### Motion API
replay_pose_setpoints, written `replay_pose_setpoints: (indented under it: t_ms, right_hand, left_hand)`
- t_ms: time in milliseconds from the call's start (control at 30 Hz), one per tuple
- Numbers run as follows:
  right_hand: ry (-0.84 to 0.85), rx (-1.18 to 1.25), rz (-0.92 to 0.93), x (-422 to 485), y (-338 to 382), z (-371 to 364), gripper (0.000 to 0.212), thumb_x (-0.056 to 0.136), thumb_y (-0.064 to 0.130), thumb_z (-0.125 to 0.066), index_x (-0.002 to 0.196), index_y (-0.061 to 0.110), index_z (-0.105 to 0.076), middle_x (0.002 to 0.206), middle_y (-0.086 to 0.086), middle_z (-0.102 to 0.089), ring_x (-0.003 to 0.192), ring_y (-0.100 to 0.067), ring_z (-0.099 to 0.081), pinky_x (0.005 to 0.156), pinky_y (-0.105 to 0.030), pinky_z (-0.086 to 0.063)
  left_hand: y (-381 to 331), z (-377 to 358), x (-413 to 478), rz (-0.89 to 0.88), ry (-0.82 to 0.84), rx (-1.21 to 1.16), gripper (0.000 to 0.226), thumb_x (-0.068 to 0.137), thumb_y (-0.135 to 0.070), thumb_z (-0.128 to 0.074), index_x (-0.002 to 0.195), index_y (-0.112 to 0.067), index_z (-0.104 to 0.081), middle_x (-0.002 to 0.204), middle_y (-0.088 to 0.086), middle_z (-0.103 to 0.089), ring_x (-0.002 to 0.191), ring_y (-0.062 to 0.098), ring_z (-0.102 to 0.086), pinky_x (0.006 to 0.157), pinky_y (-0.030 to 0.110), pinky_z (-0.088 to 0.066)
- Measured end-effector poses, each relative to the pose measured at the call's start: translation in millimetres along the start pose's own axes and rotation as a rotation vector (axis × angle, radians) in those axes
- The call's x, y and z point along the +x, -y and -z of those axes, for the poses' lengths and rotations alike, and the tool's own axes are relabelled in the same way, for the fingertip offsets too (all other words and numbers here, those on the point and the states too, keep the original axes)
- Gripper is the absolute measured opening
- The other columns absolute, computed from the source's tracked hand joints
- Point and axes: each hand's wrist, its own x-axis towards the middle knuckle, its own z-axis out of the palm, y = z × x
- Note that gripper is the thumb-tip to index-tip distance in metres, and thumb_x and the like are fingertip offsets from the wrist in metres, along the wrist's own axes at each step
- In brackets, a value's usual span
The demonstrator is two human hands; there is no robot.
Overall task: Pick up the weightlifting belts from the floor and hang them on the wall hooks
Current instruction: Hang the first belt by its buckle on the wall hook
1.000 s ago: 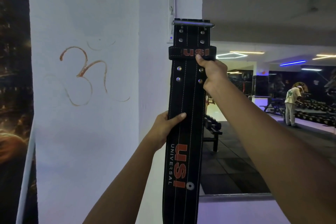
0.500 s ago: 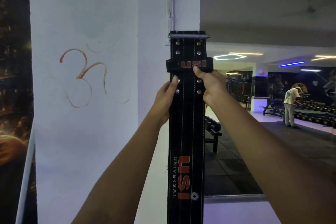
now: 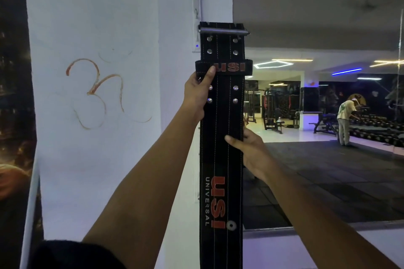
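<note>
A black weightlifting belt (image 3: 220, 133) with red "USI" lettering hangs upright in front of the white pillar's edge, its metal buckle bar (image 3: 224, 31) at the top. My left hand (image 3: 196, 94) grips the belt's left edge just under the keeper loop, thumb on the loop. My right hand (image 3: 249, 150) holds the belt's right edge lower down, fingers across its front. A white strip (image 3: 196, 4) runs down the pillar behind the buckle; I cannot make out a hook, the belt hides that spot.
The white pillar (image 3: 98, 116) with an orange drawn symbol fills the left. A large wall mirror (image 3: 317, 159) at the right shows the gym floor, benches, dumbbell racks and a person (image 3: 345, 122) bending over.
My left hand has climbed from mid-belt to just under the keeper loop. My right hand has dropped from the loop to the belt's right edge lower down. The belt dipped, then rose again.
</note>
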Motion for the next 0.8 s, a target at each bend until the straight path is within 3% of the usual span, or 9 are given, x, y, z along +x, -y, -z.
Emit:
replay_pose_setpoints:
  t_ms: [100,233,367,467,600,800]
  right_hand:
    - [-0.002,-0.082,0.016,-5,-9,2,0.036,0.078,0.010,-0.071,0.107,0.030,-0.062,0.126,-0.006,-0.065,0.118,-0.020,-0.059,0.105,-0.041,-0.043]
    - [0.013,-0.061,-0.102,-18,-36,8,0.042,0.078,0.006,-0.071,0.118,0.011,-0.061,0.121,-0.011,-0.067,0.114,-0.024,-0.062,0.105,-0.048,-0.044]
    - [-0.050,-0.008,-0.008,-6,-19,3,0.033,0.081,0.007,-0.068,0.112,0.014,-0.063,0.114,-0.008,-0.069,0.104,-0.018,-0.066,0.100,-0.040,-0.049]
    - [-0.028,-0.034,-0.064,-19,-35,4,0.026,0.082,0.012,-0.067,0.105,0.022,-0.064,0.111,-0.003,-0.069,0.106,-0.017,-0.064,0.096,-0.038,-0.050]
    - [-0.049,-0.051,-0.137,-17,-38,6,0.041,0.079,0.015,-0.071,0.118,0.012,-0.060,0.123,-0.014,-0.065,0.112,-0.027,-0.062,0.101,-0.054,-0.046]
    - [-0.170,0.028,0.001,22,35,-20,0.053,0.085,0.031,-0.063,0.133,0.014,-0.048,0.141,-0.008,-0.050,0.129,-0.026,-0.047,0.111,-0.052,-0.034]
  left_hand:
    - [-5,-2,1,-0.001,0.005,-0.023,0.013,0.087,-0.032,-0.062,0.092,-0.020,-0.060,0.101,0.006,-0.067,0.099,0.027,-0.065,0.089,0.044,-0.054]
    - [-3,0,2,0.012,-0.012,-0.027,0.017,0.087,-0.030,-0.063,0.097,-0.018,-0.060,0.099,0.004,-0.067,0.098,0.026,-0.065,0.086,0.043,-0.055]
    - [-3,2,3,0.010,-0.016,-0.039,0.014,0.087,-0.030,-0.063,0.094,-0.018,-0.060,0.095,0.003,-0.068,0.093,0.024,-0.066,0.080,0.038,-0.056]
    - [-5,5,4,0.009,-0.008,-0.039,0.016,0.087,-0.030,-0.063,0.096,-0.018,-0.060,0.097,0.003,-0.068,0.093,0.024,-0.066,0.078,0.037,-0.056]
    - [5,9,0,0.029,-0.025,-0.054,0.022,0.086,-0.031,-0.064,0.102,-0.016,-0.060,0.104,0.007,-0.068,0.098,0.027,-0.066,0.081,0.040,-0.056]
    - [19,19,-5,0.065,-0.064,-0.048,0.040,0.083,-0.034,-0.067,0.114,-0.010,-0.060,0.116,0.014,-0.067,0.106,0.031,-0.065,0.093,0.047,-0.052]
